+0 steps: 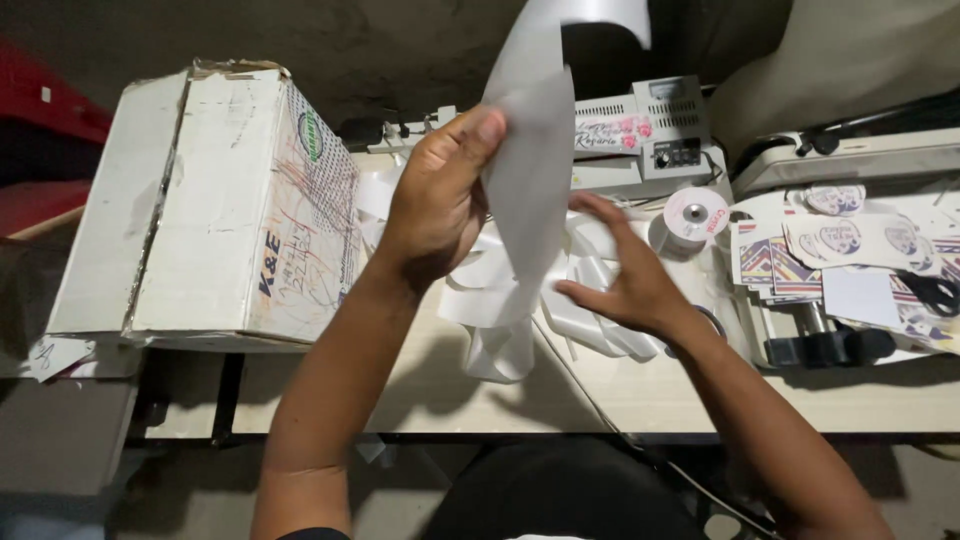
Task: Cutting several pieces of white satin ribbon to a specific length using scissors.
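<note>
Pinching a pale sheet [535,160] between thumb and fingers, the left hand [435,195] lifts it upright just right of the cardboard box [215,200]. Farther right of the box, the right hand [625,275] lies spread open, empty, on loose white strips [500,300].

Dim room, light falling from above onto the table [620,400], dark background, soft shadows, slight motion blur.
</note>
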